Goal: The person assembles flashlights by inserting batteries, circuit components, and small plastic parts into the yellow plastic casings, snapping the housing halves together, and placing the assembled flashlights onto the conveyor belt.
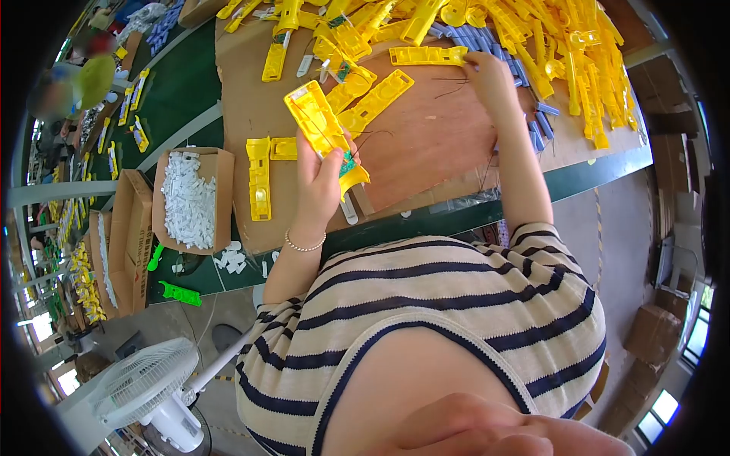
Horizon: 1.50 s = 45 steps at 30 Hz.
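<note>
My left hand (321, 173) grips a yellow plastic housing (315, 114), tilted, its hollow inner side showing. A small green circuit board (347, 163) and thin dark wires are at its lower end. My right hand (488, 76) is closed at the right end of another yellow housing half (426, 56), which lies level near the pile. Below my right wrist are several blue-grey cylinders (541, 125), perhaps battery cells. More yellow housings (259, 178) lie on the brown board (433, 144) around my left hand, some with green boards and wires.
A heap of yellow housings (582, 68) covers the far right. At left stands a cardboard box (221, 199) of small white parts (188, 201); green plastic pieces (181, 293) lie near the table's edge. A white fan (148, 384) stands at lower left. A blurred person (87, 72) is at far left.
</note>
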Available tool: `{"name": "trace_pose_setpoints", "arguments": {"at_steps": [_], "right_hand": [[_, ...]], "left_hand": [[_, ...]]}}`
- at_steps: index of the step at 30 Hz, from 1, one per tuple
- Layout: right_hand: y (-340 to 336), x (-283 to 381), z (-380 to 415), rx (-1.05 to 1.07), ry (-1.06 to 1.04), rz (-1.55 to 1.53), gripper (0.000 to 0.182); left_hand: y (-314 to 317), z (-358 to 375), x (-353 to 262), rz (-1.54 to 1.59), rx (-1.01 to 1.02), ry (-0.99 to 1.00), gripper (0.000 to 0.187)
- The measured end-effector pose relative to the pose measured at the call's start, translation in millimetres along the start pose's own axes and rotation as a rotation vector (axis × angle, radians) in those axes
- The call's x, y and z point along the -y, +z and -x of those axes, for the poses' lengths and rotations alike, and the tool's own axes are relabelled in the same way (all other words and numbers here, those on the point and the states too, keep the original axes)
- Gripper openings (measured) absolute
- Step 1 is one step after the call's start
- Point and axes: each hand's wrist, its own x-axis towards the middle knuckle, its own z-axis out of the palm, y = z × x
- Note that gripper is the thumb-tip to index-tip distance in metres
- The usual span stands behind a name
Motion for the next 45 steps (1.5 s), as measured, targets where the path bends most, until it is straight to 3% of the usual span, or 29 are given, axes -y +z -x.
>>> {"name": "trace_pose_setpoints", "arguments": {"at_steps": [1, 3, 8, 9, 13, 16, 18, 20, 22, 23, 26, 29, 35, 38, 45], "right_hand": [[-0.7, -25.8, -10.0, 0.086, -0.034, 0.16, 0.021], [18.7, -71.7, -22.4, 0.154, -0.156, 0.179, 0.023], [8.1, -56.0, -24.4, 0.318, -0.25, 0.265, 0.03], [3.0, -47.9, -23.1, 0.305, -0.297, 0.29, 0.028], [-9.4, -9.3, 1.1, -0.089, -0.433, 0.068, 0.032], [-26.9, 50.0, 45.0, 0.087, -0.006, -0.58, 0.034], [-24.0, 83.5, 68.3, 0.212, 0.063, -1.072, 0.036], [-22.9, 118.8, 83.7, 0.295, 0.108, -1.206, 0.036], [-17.0, 141.4, 89.3, 0.371, 0.197, -1.19, 0.036], [-15.1, 147.6, 90.4, 0.41, 0.238, -1.183, 0.036], [-1.0, 151.7, 91.7, 0.258, 0.122, -1.136, 0.035], [5.9, 155.4, 94.1, 0.169, -0.02, -1.018, 0.033], [9.9, 167.6, 95.8, 0.124, 0.082, -1.058, 0.032], [11.9, 169.0, 95.7, 0.1, 0.063, -1.03, 0.031], [14.6, 172.0, 93.2, 0.003, -0.078, -0.908, 0.029]], "left_hand": [[0.0, 1.0, 1.4, 0.0, -0.009, -0.005, 0.041], [0.3, 2.1, 2.7, -0.01, 0.001, -0.015, 0.042], [2.5, 2.3, 2.4, 0.003, 0.007, -0.076, 0.045], [1.7, 1.9, 1.6, 0.025, 0.018, -0.094, 0.047], [-5.2, 1.0, 0.6, 0.007, 0.048, -0.087, 0.053], [-4.3, 2.2, 2.7, -0.065, 0.036, -0.082, 0.055], [-2.0, 0.7, 14.3, -0.148, 0.006, -0.026, 0.051], [-2.5, -1.5, 20.3, -0.333, 0.056, 0.025, 0.059], [8.2, -2.9, 19.7, -0.565, 0.054, 0.154, 0.062], [14.3, -1.0, 13.4, -0.528, 0.068, 0.115, 0.066], [10.4, 3.7, 11.7, -0.582, 0.064, 0.014, 0.065], [6.8, 4.1, 10.7, -0.661, 0.059, 0.089, 0.064], [4.5, 1.3, 9.0, -0.699, 0.061, 0.111, 0.065], [3.8, -0.7, 12.1, -0.808, 0.052, 0.207, 0.066], [3.5, -5.1, 9.9, -0.723, 0.069, 0.151, 0.064]]}}
